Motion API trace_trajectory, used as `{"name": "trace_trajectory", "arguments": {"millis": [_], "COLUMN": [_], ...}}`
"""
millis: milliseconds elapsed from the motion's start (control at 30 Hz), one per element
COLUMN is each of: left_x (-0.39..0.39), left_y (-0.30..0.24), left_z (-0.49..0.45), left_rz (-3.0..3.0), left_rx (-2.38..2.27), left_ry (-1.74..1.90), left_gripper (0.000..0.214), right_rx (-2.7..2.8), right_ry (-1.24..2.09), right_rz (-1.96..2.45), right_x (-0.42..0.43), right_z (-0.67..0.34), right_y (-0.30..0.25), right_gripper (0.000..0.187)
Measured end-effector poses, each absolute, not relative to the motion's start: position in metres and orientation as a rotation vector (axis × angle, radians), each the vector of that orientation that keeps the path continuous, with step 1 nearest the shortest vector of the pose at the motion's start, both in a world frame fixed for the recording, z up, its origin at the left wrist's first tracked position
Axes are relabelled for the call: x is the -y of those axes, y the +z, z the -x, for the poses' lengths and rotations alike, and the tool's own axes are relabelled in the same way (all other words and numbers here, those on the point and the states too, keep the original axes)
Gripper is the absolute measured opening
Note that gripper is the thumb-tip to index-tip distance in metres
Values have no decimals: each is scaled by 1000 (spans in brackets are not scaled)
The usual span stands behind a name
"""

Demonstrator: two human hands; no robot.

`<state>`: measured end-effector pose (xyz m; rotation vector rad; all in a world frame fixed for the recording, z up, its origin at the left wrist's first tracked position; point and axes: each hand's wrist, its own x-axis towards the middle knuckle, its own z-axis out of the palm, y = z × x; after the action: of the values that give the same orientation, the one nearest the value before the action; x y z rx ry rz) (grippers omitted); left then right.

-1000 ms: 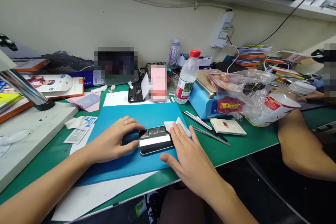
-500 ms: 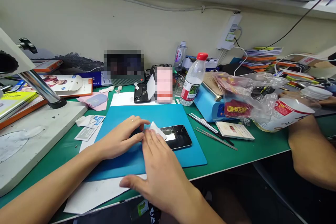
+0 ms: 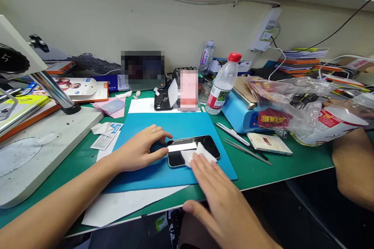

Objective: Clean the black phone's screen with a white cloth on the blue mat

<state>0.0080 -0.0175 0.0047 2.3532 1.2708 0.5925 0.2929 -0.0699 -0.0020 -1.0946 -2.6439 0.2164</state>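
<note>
A black smartphone (image 3: 175, 160) lies face up on a blue mat (image 3: 163, 124). At its left end is my left hand (image 3: 140, 146), thumb and index finger apart at the phone's edge; whether they press on it I cannot tell. My right hand (image 3: 222, 190) lies flat over the near side of the screen, fingers stretched out and thumb spread away. Beneath its fingertips a folded white wipe (image 3: 201, 151) rests against the glass and covers part of the screen. A bright reflection shows on the glass.
Right of the mat lie tweezers (image 3: 248, 151), pens and a small white box (image 3: 269, 143). Behind stand a red-capped bottle (image 3: 222, 85) and a blue device (image 3: 242, 113). A microscope stand (image 3: 58, 93) occupies the left. Another person's arm (image 3: 352, 163) rests at far right.
My right hand has slid right across the screen with the wipe, uncovering the phone's left part. My left hand stays by the left end. The camera view has shifted slightly.
</note>
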Motion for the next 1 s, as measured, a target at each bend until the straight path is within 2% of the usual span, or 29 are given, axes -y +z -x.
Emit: {"name": "trace_trajectory", "arguments": {"millis": [100,367,533,600,700,867,1000], "left_x": [17,18,21,22,23,22,22], "left_y": [5,6,5,4,5,7,8], "left_z": [-8,-9,-7,-7,-8,-11,-10], "left_rz": [-2366,-2330,-2254,-2271,-2315,-2361,-2364], "left_rx": [-1277,-1274,-1279,-1247,-1213,-1197,-1176], "left_ry": [591,568,572,560,552,564,571], "left_gripper": [36,37,74,82,76,53,51], "right_rx": [2604,2604,2585,2586,2575,2558,2606], "right_ry": [154,193,242,280,324,314,340], "right_rz": [1166,1307,1210,1167,1085,953,936], "right_x": [57,19,28,34,38,44,57], "right_z": [-308,-293,-262,-250,-236,-226,-233], "right_y": [-2,6,0,-1,-2,-3,-1], "right_gripper": [69,76,83,85,87,79,74]}}
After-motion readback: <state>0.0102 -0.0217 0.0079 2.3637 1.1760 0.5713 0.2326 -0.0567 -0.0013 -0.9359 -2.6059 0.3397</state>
